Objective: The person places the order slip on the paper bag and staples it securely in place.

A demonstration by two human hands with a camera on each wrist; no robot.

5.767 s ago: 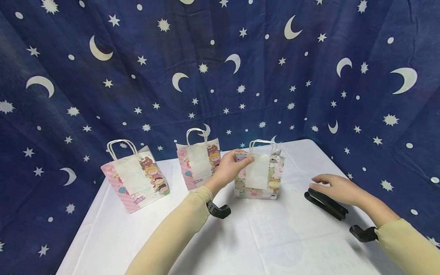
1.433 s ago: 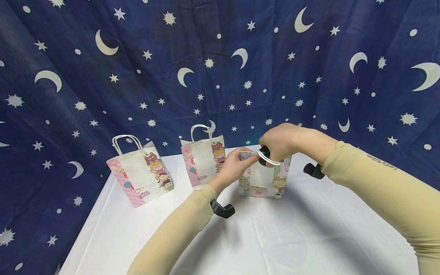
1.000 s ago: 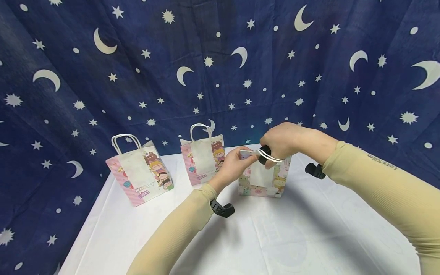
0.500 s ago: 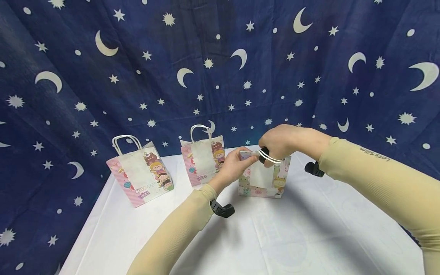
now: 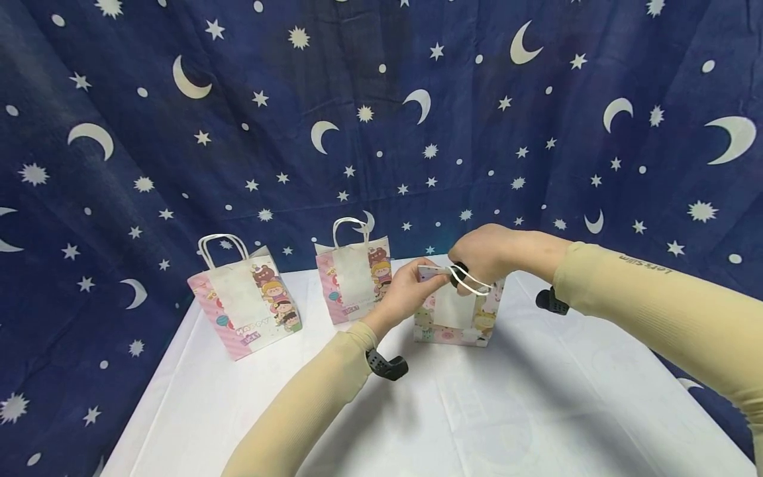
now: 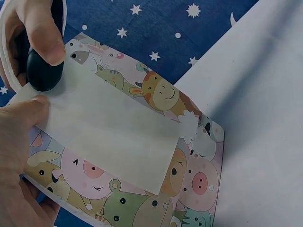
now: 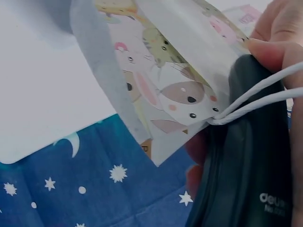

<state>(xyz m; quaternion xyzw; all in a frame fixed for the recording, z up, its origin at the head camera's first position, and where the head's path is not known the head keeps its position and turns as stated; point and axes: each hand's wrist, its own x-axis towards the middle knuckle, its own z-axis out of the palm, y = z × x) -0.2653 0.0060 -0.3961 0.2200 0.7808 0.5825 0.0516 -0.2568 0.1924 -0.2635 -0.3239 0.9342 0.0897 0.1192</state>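
A small paper bag with cartoon animals (image 5: 453,334) and a plain white panel stands upright on the table. My left hand (image 5: 406,289) pinches its top edge near the left corner, thumb in front. My right hand (image 5: 484,257) grips a black stapler (image 5: 457,273) from above. In the right wrist view the stapler (image 7: 251,156) meets the bag's top edge (image 7: 213,106), with white handle cords (image 7: 258,106) looped across it. Seen from the left wrist, the stapler's rounded end (image 6: 43,71) lies over the white panel (image 6: 113,127), just above my left thumb.
Two pink cartoon paper bags with upright handles, one at far left (image 5: 244,308) and one nearer the middle (image 5: 353,281), stand on the white-covered table (image 5: 477,411). A dark blue moon-and-star curtain (image 5: 381,119) hangs right behind the table.
The stapler, earlier lying on the table at right, is now in my right hand at the bag's top. The bag's handles now flop forward. My right hand has lowered slightly over the last half second.
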